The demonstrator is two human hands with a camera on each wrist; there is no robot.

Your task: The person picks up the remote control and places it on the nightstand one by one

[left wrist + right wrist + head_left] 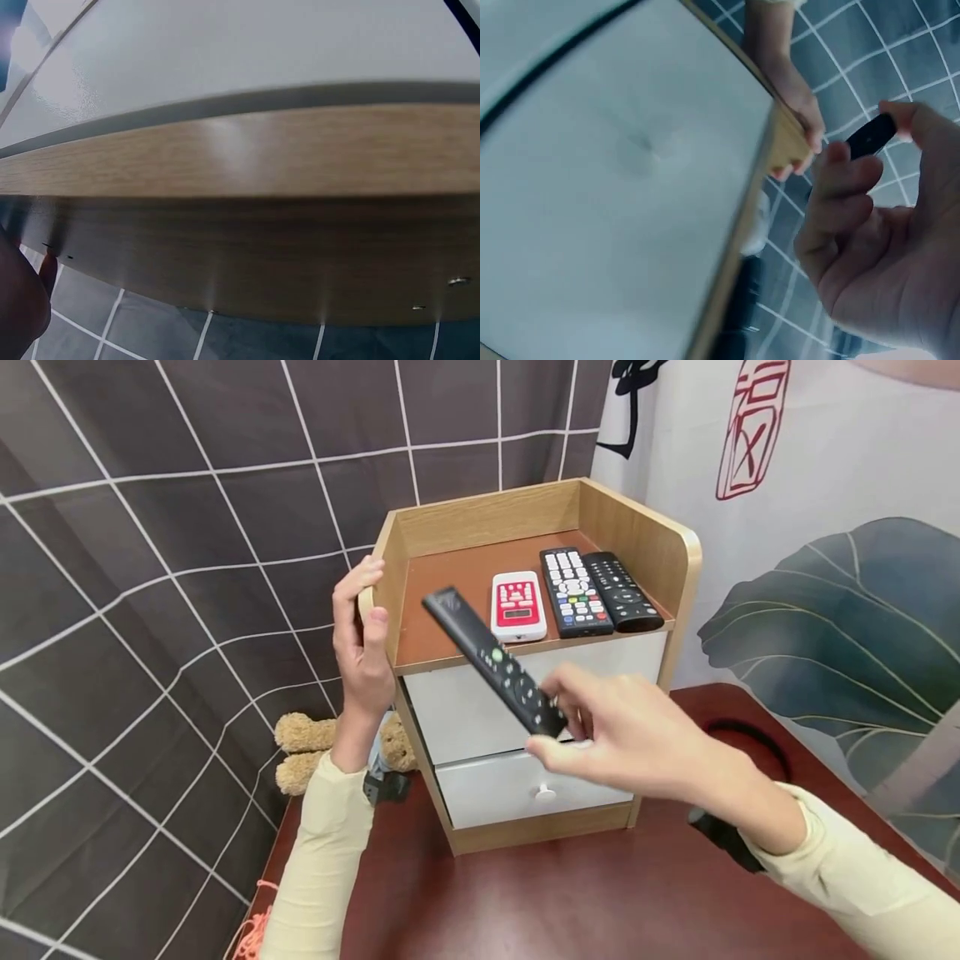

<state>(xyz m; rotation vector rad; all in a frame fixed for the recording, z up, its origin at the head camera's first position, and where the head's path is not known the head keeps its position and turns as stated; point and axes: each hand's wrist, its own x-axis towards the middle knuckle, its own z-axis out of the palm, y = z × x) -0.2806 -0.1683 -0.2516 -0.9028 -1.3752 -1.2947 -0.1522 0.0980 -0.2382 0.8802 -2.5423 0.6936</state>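
My right hand (626,735) pinches the near end of a slim black remote control (495,660), held tilted in front of the cabinet top. In the right wrist view that remote's end (873,135) shows between thumb and fingers. My left hand (363,643) grips the left side panel of the small wooden cabinet (487,514). On the cabinet's brown top lie a white-and-red remote (517,607), a black remote with white and coloured buttons (574,592) and another black remote (622,592), side by side. In the left wrist view only part of the left hand (22,300) shows.
The cabinet has two white drawers, the lower with a white knob (544,792). It stands on a dark red table (570,893). A plush toy (303,752) lies behind its left side. Pink cord (251,935) sits at the table's left edge. A black loop (750,735) lies at right.
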